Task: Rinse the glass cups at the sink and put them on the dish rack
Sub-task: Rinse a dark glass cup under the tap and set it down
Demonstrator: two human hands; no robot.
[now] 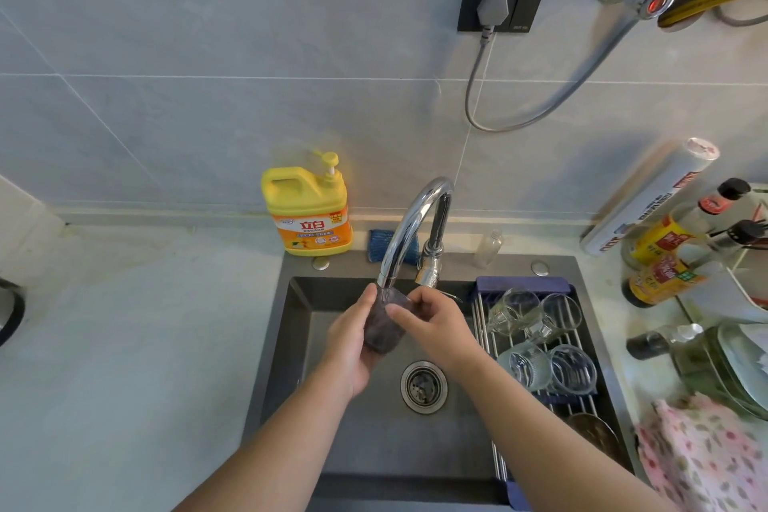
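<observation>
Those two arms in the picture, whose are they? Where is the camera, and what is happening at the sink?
They belong to a person who wears a camera on the head, so you look down just as they do. The left hand grips a glass cup under the tap, over the dark sink. The right hand pinches the cup's rim. On the right, a dish rack lies across the sink with four glasses on it. A yellow soap bottle stands behind the sink.
</observation>
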